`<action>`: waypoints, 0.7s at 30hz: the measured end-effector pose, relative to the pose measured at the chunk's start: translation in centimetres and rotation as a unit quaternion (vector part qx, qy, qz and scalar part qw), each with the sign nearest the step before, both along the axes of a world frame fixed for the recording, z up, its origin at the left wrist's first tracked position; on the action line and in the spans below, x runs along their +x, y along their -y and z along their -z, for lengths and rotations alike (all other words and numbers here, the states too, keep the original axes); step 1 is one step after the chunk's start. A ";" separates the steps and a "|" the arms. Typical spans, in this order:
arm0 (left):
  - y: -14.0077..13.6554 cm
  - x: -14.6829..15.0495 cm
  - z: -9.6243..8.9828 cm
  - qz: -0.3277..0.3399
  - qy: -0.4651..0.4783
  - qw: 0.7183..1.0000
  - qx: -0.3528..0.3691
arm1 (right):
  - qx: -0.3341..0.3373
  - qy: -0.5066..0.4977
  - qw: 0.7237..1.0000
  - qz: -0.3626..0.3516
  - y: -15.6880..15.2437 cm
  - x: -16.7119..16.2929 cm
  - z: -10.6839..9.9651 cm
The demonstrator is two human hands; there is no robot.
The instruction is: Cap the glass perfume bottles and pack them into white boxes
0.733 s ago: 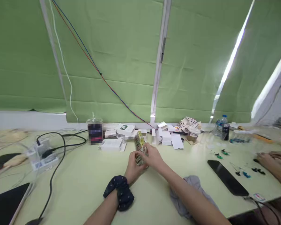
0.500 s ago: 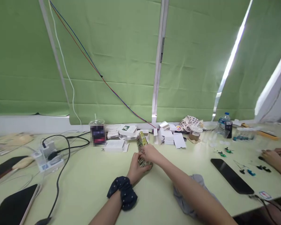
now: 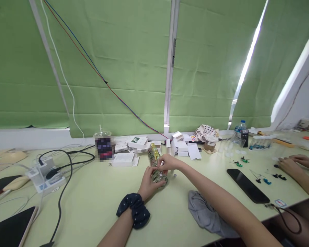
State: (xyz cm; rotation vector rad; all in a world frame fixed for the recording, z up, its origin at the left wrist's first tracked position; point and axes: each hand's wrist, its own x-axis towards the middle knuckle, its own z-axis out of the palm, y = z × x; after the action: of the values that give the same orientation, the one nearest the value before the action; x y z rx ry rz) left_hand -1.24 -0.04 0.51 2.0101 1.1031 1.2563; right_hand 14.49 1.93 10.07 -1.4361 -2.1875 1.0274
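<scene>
A long row of small, clear, glass-like pieces with gold tops (image 3: 154, 152) runs away from me across the table. My left hand (image 3: 148, 181), with a dark dotted scrunchie (image 3: 134, 211) round its wrist, is curled about the near end of the row, thumb on the right side. Just above that end, my right hand (image 3: 168, 163) has its fingers pinched on a small shiny piece (image 3: 161, 164), whose kind I cannot make out. A tiny pale object (image 3: 175, 175) lies on the table right of the row. My fingers hide part of the row.
White paper boxes (image 3: 123, 159) are piled behind the row. A power strip with cables (image 3: 47, 178) stands left; a black phone (image 3: 248, 185) lies right. A grey cloth (image 3: 206, 212) sits under my right forearm. Another person's hands (image 3: 289, 164) rest at the far right.
My right hand has lifted slightly off the row, and a shiny piece now shows in its fingers. The tiny pale object is now visible beside the row. The camera view has shifted.
</scene>
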 end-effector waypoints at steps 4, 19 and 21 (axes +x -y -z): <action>0.1 0.0 0.1 0.004 -0.005 1.000 0.004 | -0.038 -0.107 0.993 0.031 0.1 1.2 1.3; 0.1 0.3 0.4 -0.014 0.005 1.000 0.001 | 0.079 0.069 0.963 0.249 -3.2 7.7 7.3; 0.1 0.3 0.4 -0.024 0.009 1.000 0.000 | 0.085 0.080 0.966 0.232 -2.9 7.7 7.9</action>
State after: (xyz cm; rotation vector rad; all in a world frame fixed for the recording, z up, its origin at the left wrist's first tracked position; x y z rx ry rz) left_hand -0.96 -0.09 0.07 1.9789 1.1501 1.2958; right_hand 22.18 4.83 2.21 -1.8767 -1.8438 0.5634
